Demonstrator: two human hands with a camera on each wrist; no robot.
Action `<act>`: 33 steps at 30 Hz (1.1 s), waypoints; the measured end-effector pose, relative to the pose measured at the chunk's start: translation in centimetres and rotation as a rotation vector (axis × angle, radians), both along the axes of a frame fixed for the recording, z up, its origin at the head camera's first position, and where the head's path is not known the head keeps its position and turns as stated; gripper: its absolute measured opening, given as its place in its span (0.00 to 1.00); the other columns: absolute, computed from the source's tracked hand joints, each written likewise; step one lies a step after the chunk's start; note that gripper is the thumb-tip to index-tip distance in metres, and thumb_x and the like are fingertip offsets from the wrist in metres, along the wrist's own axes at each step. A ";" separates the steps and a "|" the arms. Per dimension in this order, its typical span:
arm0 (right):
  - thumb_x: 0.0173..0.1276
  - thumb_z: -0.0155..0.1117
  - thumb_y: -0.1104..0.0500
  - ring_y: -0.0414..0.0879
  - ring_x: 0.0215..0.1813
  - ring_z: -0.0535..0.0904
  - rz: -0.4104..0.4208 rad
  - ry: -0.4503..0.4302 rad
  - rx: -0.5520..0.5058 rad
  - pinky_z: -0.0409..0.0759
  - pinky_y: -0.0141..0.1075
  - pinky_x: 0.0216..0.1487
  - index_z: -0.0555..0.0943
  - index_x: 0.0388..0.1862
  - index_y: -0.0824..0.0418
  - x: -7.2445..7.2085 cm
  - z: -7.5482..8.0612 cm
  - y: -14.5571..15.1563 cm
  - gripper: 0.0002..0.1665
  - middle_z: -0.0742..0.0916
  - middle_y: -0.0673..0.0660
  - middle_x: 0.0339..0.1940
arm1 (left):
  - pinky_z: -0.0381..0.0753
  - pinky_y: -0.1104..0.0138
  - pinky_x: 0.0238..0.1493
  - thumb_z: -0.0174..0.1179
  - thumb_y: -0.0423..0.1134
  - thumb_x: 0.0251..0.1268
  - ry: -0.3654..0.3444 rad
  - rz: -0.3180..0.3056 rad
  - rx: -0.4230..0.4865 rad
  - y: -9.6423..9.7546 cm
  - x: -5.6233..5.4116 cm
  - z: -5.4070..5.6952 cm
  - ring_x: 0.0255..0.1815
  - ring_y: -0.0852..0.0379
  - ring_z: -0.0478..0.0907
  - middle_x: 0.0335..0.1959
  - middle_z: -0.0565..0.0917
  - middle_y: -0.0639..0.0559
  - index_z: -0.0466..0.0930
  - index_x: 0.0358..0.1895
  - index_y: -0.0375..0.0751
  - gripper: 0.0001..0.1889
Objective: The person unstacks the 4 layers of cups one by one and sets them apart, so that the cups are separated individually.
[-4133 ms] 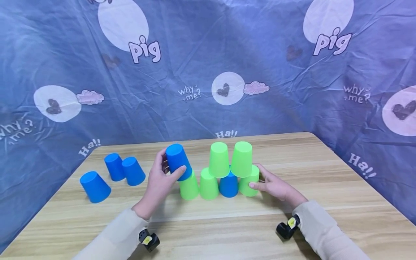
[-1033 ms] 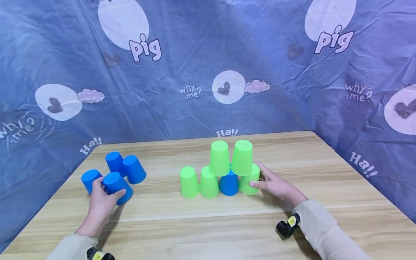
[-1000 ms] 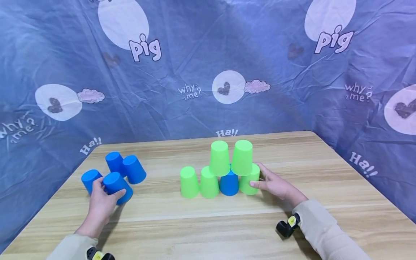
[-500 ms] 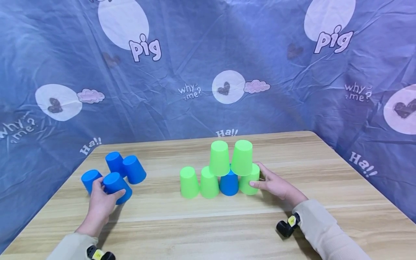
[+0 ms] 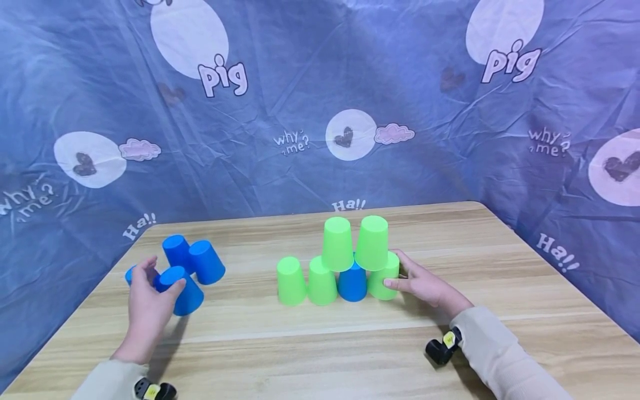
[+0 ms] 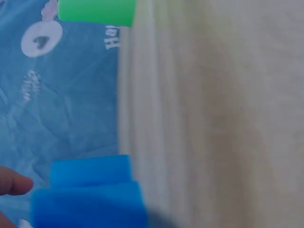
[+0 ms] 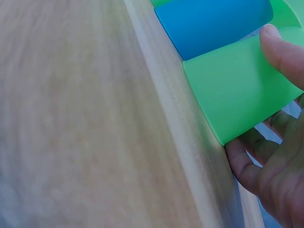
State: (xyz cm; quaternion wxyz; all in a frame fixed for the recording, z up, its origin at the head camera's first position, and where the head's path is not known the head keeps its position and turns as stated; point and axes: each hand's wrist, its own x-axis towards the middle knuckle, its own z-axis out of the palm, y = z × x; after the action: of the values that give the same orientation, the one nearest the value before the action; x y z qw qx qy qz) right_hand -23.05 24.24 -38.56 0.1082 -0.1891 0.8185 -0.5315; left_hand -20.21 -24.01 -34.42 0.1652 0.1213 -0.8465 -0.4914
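My left hand (image 5: 148, 308) is behind and left of an upside-down blue cup (image 5: 189, 294) on the table, its fingers and thumb spread and loosened from it. In the left wrist view, a fingertip (image 6: 16, 183) shows apart from the nearer blue cup (image 6: 90, 206). My right hand (image 5: 420, 286) holds the rightmost green cup (image 5: 382, 283) of the bottom row, thumb on the near side and fingers behind. Left of that cup stand a blue cup (image 5: 352, 283) and two green cups. Two more green cups (image 5: 338, 244) sit on top, bridging the right part of the row.
Behind my left hand are two blue cups (image 5: 206, 262) standing close together, and another blue cup (image 5: 129, 275) mostly hidden by my fingers. The wooden table (image 5: 320, 355) reaches back to a blue printed cloth (image 5: 280, 183).
My left hand has carried the blue cup from above the leftmost green cup to the blue cups at left, set it down and loosened its fingers. My right hand has stayed put.
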 end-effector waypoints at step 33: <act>0.65 0.59 0.56 0.62 0.62 0.66 0.007 0.057 -0.009 0.56 0.63 0.64 0.54 0.69 0.58 0.1 -0.4 0.0 0.38 0.74 0.63 0.57 | 0.52 0.57 0.71 0.59 0.33 0.61 0.113 -0.581 0.432 15.8 -0.4 4.9 0.73 0.49 0.50 0.73 0.52 0.43 0.47 0.72 0.38 0.39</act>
State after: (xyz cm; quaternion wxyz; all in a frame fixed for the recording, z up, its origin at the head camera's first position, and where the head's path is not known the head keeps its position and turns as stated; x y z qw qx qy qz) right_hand -22.91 24.29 -38.98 0.0860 -0.2077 0.8182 -0.5291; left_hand -20.58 -8.17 -29.53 0.0358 -0.1195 -0.7118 -0.6912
